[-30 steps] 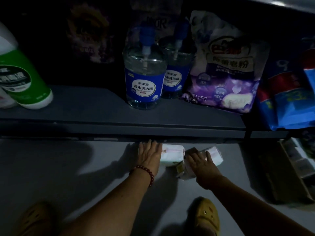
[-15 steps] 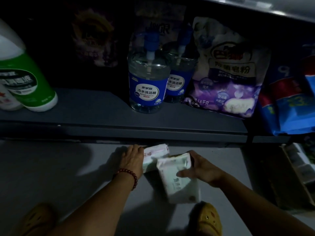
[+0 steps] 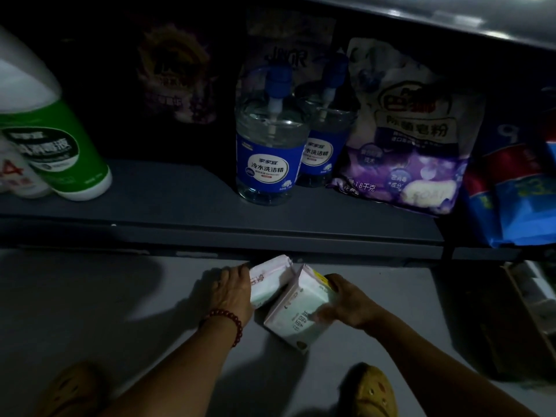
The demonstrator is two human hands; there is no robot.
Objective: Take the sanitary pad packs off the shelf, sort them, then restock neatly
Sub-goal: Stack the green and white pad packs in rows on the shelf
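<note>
Sanitary pad packs, two, touching, on floor (image 3: 90, 296) below shelf (image 3: 210, 233) lip. Pink-edged pack (image 3: 267, 281): left hand (image 3: 233, 293) against 9 o'clock side, grasp indiscernible. Greenish pack (image 3: 298, 314), at 4 o'clock: clasped in right hand (image 3: 349, 302), fingers curled.
</note>
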